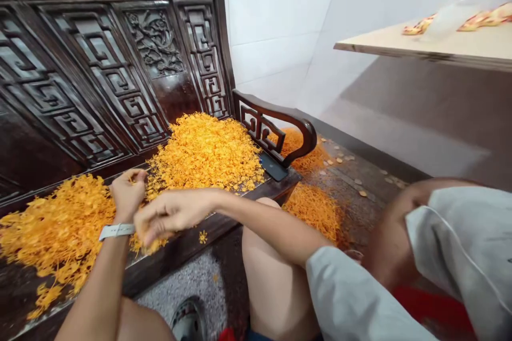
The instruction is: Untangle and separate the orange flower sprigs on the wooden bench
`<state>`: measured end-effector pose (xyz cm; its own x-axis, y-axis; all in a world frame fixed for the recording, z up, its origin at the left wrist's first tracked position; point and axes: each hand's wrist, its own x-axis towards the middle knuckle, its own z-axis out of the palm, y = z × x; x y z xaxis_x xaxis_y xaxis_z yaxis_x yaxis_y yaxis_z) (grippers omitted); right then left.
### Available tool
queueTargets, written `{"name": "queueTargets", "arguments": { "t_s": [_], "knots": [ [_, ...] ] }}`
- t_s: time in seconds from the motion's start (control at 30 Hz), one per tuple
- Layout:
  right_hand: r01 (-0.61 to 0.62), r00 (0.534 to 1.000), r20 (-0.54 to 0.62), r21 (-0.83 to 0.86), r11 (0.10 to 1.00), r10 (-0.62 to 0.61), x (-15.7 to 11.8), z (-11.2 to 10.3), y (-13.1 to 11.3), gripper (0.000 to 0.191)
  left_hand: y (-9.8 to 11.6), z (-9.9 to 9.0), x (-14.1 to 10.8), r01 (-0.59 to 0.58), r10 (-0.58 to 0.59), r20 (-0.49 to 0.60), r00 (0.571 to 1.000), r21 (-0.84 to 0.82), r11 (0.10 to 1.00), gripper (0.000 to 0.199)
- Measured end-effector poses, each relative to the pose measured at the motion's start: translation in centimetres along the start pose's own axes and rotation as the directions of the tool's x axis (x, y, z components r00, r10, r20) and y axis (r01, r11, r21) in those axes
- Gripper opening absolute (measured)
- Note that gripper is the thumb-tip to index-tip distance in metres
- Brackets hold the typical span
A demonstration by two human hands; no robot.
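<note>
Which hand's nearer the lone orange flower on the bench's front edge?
Right. In view, the right hand is just left of the lone flower; the left hand is farther left, between the flower piles.

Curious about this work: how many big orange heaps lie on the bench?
2: one heap by the armrest, another left of the left hand; right hand may hide more.

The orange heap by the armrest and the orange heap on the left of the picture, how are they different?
The armrest heap stands taller, while the left heap is lower and flatter. The armrest heap looks rounded and bunched together; the left heap sprawls, with straggly clumps at its near end. Both are orange, made of many small pieces, and lie on the dark bench.
</note>
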<state>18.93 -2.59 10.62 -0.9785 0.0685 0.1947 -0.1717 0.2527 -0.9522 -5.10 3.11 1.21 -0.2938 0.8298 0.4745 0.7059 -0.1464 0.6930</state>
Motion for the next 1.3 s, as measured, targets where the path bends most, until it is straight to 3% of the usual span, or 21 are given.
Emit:
{"name": "queueTargets", "arguments": {
  "t_s": [0.03,0.07,0.1,0.13,0.17,0.2,0.23,0.27,0.3,0.37,0.43,0.57,0.63,0.73,0.83,0.9,0.97,1.03,1.07,1.2,1.3],
  "knots": [
    [-0.015,0.99,0.143,0.087,0.996,0.002,-0.4,-0.1,-0.6,0.016,-0.3,-0.3,0.3,0.052,-0.053,-0.006,0.999,-0.049,0.997,0.035],
    [-0.014,0.986,0.167,0.162,0.987,-0.014,-0.8,-0.7,-0.8,0.023,-0.5,-0.5,0.5,0.092,-0.094,-0.013,0.995,-0.126,0.988,0.036],
    [0.035,0.998,0.048,0.243,0.969,-0.048,-1.4,-1.7,-0.8,0.028,-0.4,-0.7,0.6,0.108,-0.114,-0.019,0.993,-0.205,0.973,0.038],
    [0.135,0.977,-0.199,0.323,0.937,-0.072,-1.9,-2.9,-0.3,0.031,-0.2,-0.7,0.6,0.106,-0.115,-0.021,0.993,-0.267,0.958,0.04],
    [0.272,0.86,-0.509,0.381,0.884,-0.045,-2.4,-4.3,0.3,0.03,0.1,-0.7,0.5,0.102,-0.116,-0.025,0.993,-0.31,0.945,0.041],
    [0.367,0.672,-0.737,0.414,0.833,0.071,-2.8,-5.6,1.2,0.029,0.6,-0.6,0.3,0.098,-0.112,-0.022,0.993,-0.338,0.936,0.041],
    [0.399,0.487,-0.843,0.447,0.801,0.229,-3.2,-6.7,2.1,0.027,1.1,-0.3,0.1,0.095,-0.107,-0.012,0.994,-0.359,0.928,0.041],
    [0.369,0.354,-0.854,0.501,0.783,0.381,-3.5,-7.5,3.0,0.027,1.7,-0.1,-0.2,0.099,-0.104,0.008,0.995,-0.378,0.92,0.04],
    [0.303,0.275,-0.826,0.56,0.771,0.492,-3.7,-8.1,3.8,0.026,2.3,0.2,-0.5,0.108,-0.104,0.032,0.994,-0.402,0.909,0.04],
    [0.171,0.23,-0.784,0.615,0.769,0.576,-3.8,-8.3,4.7,0.019,3.5,0.5,-1.0,0.134,-0.107,0.083,0.991,-0.466,0.875,0.041],
    [0.055,0.305,-0.81,0.54,0.84,0.501,-3.8,-7.8,5.0,0.014,4.7,0.7,-1.5,0.161,-0.105,0.134,0.985,-0.533,0.831,0.044],
    [-0.22,0.596,-0.785,0.043,0.975,0.169,-3.2,-6.4,5.4,0.023,6.5,0.5,-2.3,0.14,-0.006,0.243,0.97,-0.538,0.831,0.048],
    [-0.249,0.656,-0.754,-0.164,0.954,0.042,-2.7,-6.0,5.9,0.021,7.0,0.5,-2.7,0.115,0.059,0.316,0.947,-0.504,0.856,0.049],
    [-0.277,0.679,-0.732,-0.314,0.908,-0.045,-2.1,-5.8,6.2,0.022,6.8,0.6,-3.0,0.076,0.103,0.349,0.931,-0.464,0.883,0.049],
    [-0.152,0.676,-0.736,-0.19,0.97,-0.039,-2.9,-6.4,4.6,0.021,5.8,0.4,-2.7,-0.013,0.123,0.261,0.957,-0.386,0.922,0.045],
    [0.084,0.606,-0.792,-0.032,0.996,-0.077,-4.3,-7.0,2.5,0.027,4.8,0.2,-2.3,-0.063,0.134,0.184,0.974,-0.348,0.935,0.039],
    [0.323,0.473,-0.871,0.033,0.946,-0.131,-5.7,-7.4,0.2,0.04,4.0,-0.1,-1.8,-0.056,0.109,0.131,0.985,-0.356,0.933,0.035],
    [0.422,0.386,-0.913,0.049,0.905,-0.13,-6.6,-7.4,-1.3,0.053,3.5,-0.3,-1.6,-0.028,0.077,0.113,0.991,-0.378,0.926,0.035],
    [0.413,0.399,-0.912,0.084,0.907,-0.097,-6.8,-7.3,-1.5,0.055,3.4,-0.3,-1.6,-0.024,0.07,0.111,0.991,-0.371,0.928,0.035],
    [0.159,0.604,-0.789,0.258,0.953,0.113,-5.4,-6.4,0.1,0.043,4.1,-0.5,-1.8,-0.063,0.094,0.09,0.991,-0.301,0.952,0.034],
    [-0.075,0.646,-0.747,0.145,0.987,0.159,-3.8,-5.4,2.0,0.04,4.9,-0.5,-2.3,-0.142,0.156,0.06,0.986,-0.191,0.971,0.03]
  ]
}}
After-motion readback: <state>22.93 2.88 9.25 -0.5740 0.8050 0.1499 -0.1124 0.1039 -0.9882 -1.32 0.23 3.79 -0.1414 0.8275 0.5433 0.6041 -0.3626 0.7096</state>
